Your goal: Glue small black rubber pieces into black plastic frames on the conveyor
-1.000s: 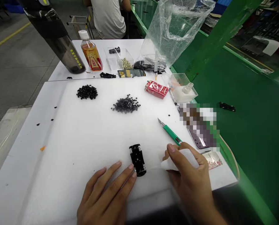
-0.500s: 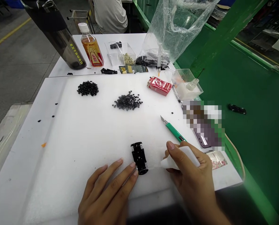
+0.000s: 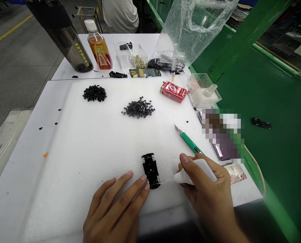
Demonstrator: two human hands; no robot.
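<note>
A flat black car-shaped part (image 3: 150, 170) lies on the white board (image 3: 94, 141). My left hand (image 3: 117, 206) is spread beside it, fingertips at its lower left edge. My right hand (image 3: 208, 189) is wrapped round a small white bottle (image 3: 202, 170), whose thin clear tip points left at the lower end of the black part. Whether the tip touches the part cannot be made out. Just above my right hand lies a green craft knife (image 3: 189, 141). Further back are a pile of small black squares (image 3: 138, 108) and a pile of glossy black pieces (image 3: 95, 93).
Along the back stand a dark tumbler (image 3: 71, 50), a drink bottle (image 3: 99, 50), clear boxes (image 3: 139, 60) and a plastic bag (image 3: 188, 30). To the right are a red pack (image 3: 174, 91), another clear box (image 3: 203, 94) and a phone (image 3: 221, 148). Beyond sits a person in grey (image 3: 120, 17).
The view has shifted slightly. Both hands keep nearly the same pose, and the white bottle and black part hardly differ.
</note>
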